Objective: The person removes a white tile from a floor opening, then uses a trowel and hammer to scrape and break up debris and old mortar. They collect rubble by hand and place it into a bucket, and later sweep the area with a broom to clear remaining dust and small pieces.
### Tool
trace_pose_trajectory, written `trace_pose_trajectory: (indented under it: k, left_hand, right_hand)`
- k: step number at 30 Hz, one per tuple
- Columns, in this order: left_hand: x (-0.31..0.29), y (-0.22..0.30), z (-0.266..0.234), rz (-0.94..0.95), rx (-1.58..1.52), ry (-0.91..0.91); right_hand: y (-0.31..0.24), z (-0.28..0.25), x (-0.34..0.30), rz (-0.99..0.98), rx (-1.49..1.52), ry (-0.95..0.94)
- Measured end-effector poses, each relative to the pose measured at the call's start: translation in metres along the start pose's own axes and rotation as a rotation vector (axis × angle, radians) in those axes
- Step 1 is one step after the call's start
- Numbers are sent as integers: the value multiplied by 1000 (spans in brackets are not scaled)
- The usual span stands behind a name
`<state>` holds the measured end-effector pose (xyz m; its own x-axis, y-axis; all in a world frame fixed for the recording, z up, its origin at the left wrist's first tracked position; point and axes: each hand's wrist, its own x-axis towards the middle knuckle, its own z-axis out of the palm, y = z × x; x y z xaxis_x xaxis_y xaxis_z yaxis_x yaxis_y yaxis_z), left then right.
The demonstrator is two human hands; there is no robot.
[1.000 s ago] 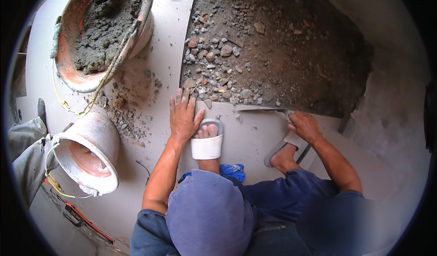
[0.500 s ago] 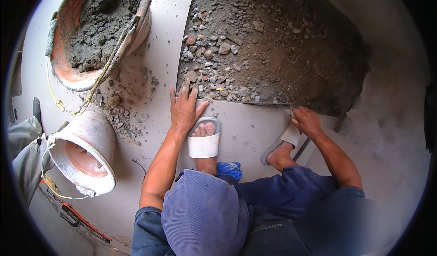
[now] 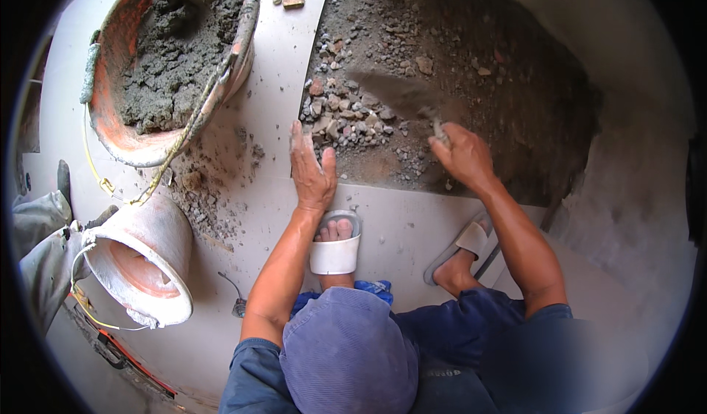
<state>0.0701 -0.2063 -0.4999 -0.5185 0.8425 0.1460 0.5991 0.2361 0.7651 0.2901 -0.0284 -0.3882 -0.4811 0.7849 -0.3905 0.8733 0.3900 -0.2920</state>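
Right hand (image 3: pixel 467 156), grip wrapped round a blurred trowel (image 3: pixel 398 94) over gravel (image 3: pixel 346 123)
Left hand (image 3: pixel 312 178) empty, thumb spread, beside the gravel; of two buckets, the larger bucket (image 3: pixel 234 79), cut off at the top, holds grey mortar (image 3: pixel 177 64); the inside of the smaller bucket (image 3: pixel 162 219) is hard to make out

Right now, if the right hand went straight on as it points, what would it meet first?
With the trowel it holds leading, the right hand would probably meet the loose stones first; the trowel is blurred, so its height above them is unclear.
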Motion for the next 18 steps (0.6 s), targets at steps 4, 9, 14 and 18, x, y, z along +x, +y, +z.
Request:
trace_pose_trajectory:
  k: [4, 9, 14, 18]
  left_hand:
    - [-10, 18, 18, -89, -16, 14]
    - [-11, 28, 36, -282, -64, 65]
    - [-7, 32, 37, -297, -47, 106]
    - [-6, 32, 37, -332, -73, 103]
  right_hand:
    - [-6, 3, 58, 204, 51, 51]
    - [-28, 36, 81, 250, 176, -99]
    - [-37, 57, 48, 119, 147, -217]
    - [-42, 75, 15, 139, 235, -277]
